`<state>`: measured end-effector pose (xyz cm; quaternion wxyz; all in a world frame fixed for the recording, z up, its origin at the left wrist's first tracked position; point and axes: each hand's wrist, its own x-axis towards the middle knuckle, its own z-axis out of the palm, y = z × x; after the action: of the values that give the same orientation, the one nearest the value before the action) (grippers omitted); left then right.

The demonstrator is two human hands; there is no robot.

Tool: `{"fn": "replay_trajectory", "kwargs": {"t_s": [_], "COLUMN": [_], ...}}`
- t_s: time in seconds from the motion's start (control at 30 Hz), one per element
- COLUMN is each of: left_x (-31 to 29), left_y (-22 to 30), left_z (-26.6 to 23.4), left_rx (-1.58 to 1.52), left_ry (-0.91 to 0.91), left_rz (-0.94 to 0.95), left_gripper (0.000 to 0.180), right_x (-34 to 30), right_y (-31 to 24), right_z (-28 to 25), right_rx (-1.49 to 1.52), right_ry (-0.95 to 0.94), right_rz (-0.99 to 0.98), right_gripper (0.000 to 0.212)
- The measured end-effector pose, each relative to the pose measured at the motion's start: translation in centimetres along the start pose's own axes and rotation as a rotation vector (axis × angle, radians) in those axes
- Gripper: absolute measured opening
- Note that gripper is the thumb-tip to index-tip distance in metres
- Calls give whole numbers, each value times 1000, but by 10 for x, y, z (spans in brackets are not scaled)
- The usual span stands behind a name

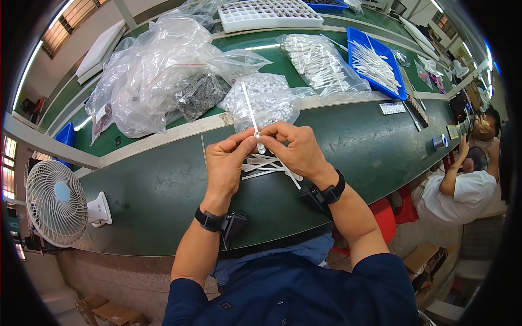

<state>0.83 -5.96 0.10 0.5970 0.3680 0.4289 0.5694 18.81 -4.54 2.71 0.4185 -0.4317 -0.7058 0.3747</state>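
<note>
A slim white plastic stick (249, 104) with a wider, rounded lower end stands nearly upright between my hands, above the green table. The thumb and fingers of my left hand (227, 163) pinch it near that wider end. From the other side my right hand (298, 148) grips it at the same spot, its fingertips meeting those of the left. A small white piece seems to sit on the stick there, partly hidden by my fingers. Just below, several similar white sticks (262, 173) lie loosely crossed on the tabletop.
Behind my hands lie clear bags of small white parts (261, 89), dark grey parts (200, 93) and white sticks (318, 61). A blue tray (403, 93) holds more sticks. At left stands a white fan (57, 202); at right are a solder spool (440, 142) and another person (462, 193).
</note>
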Motion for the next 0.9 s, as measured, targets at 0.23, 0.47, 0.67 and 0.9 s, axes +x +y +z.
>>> {"fn": "replay_trajectory", "kwargs": {"t_s": [0.23,0.47,0.67,0.9], "left_x": [0,-2,-2,-3], "left_y": [-1,3,3,6], "left_z": [0,3,1,3], "left_rx": [3,-4,10,-35], "left_ry": [-3,-13,-16,-8], "left_rz": [29,32,45,12], "left_gripper": [23,22,22,22], "right_x": [0,4,6,6], "right_y": [-2,3,7,10], "right_z": [1,-5,-5,-7], "right_rx": [27,344,366,375], "right_ry": [22,-36,-62,-81], "right_rz": [33,204,237,266], "right_gripper": [17,14,14,16]}}
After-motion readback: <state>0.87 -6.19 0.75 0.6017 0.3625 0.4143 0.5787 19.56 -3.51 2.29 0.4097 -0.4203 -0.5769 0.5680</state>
